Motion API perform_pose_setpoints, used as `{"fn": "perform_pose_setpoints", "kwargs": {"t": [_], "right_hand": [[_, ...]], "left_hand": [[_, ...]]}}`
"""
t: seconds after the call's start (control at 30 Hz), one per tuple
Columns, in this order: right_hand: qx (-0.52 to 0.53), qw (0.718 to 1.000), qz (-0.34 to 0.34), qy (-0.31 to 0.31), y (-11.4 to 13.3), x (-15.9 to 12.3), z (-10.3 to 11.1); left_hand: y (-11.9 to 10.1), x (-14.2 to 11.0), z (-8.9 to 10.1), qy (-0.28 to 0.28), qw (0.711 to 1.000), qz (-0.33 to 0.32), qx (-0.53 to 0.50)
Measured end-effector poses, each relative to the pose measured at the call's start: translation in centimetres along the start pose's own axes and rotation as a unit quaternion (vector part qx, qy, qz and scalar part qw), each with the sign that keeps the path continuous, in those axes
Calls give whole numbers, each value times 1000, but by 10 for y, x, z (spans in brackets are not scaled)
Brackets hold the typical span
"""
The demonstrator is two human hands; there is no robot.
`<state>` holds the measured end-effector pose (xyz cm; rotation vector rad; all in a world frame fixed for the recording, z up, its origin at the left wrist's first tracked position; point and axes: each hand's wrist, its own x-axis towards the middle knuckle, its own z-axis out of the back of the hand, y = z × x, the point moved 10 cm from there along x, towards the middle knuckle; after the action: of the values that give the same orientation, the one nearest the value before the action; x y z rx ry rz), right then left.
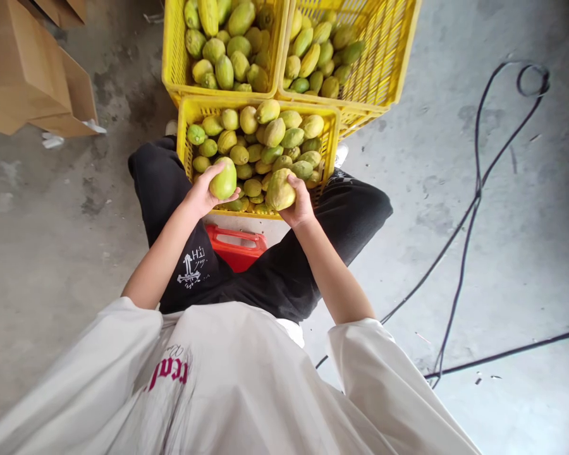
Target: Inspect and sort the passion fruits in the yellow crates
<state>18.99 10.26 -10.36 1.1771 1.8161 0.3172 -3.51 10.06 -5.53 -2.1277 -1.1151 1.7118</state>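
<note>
My left hand (pixel 208 191) is closed around a smooth, bright green papaya (pixel 224 179), above the front left part of the near yellow crate (pixel 332 136). In my right hand (pixel 299 203) is a duller, yellow-green papaya (pixel 280 190), held over the same crate's front edge. Both fruits are apart from each other. Under my hands the near crate is filled with green and yellowish papayas (pixel 255 152). It stands between my knees. My fingers are partly hidden behind the fruit.
Two more yellow crates (pixel 169 57) (pixel 398 60) with papayas stand beyond the near one. A red plastic stool (pixel 239 259) is beneath me. Cardboard boxes (pixel 33 69) lie at the far left. A black cable (pixel 477 196) loops over the concrete floor (pixel 516 265) on the right.
</note>
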Motion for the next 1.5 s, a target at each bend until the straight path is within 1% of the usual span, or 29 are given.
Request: {"fn": "perform_pose_setpoints", "kwargs": {"t": [0.07,0.17,0.27,0.4,0.5,0.6,0.73,0.87,1.03,1.17,1.3,1.37,1.5], "right_hand": [[18,1000,-12,3,-1,0,1],[43,998,-29,31,-2,0,-5],[43,997,-38,49,-1,-3,-11],[40,997,-37,56,4,-5,-16],[37,997,-40,50,4,-5,-15],[30,998,-47,27,-1,-3,-12],[9,999,-36,-1,-4,-2,-5],[5,999,-40,23,-7,-1,-5],[1,997,-69,26,-13,1,-2],[15,997,-67,19,-11,1,0],[25,998,-58,30,-5,-3,-6],[28,998,-54,35,-1,-5,-9],[25,998,-49,41,0,-7,-16]], "left_hand": [[0,-1,1,-3,1000,-2,9],[-1,-2,0,-1,1000,-2,19],[-1,-2,-2,2,1000,6,18],[-3,0,3,-18,1000,3,-5],[-3,0,7,-30,999,6,-35],[-2,-1,9,-39,998,11,-54],[-6,-3,7,-36,999,1,-31],[-3,-1,3,-22,1000,8,3],[0,1,9,-41,999,14,10],[2,1,10,-53,998,20,-4],[3,1,12,-72,997,11,0],[2,1,11,-68,998,7,4],[0,3,8,-42,999,8,1]]}}
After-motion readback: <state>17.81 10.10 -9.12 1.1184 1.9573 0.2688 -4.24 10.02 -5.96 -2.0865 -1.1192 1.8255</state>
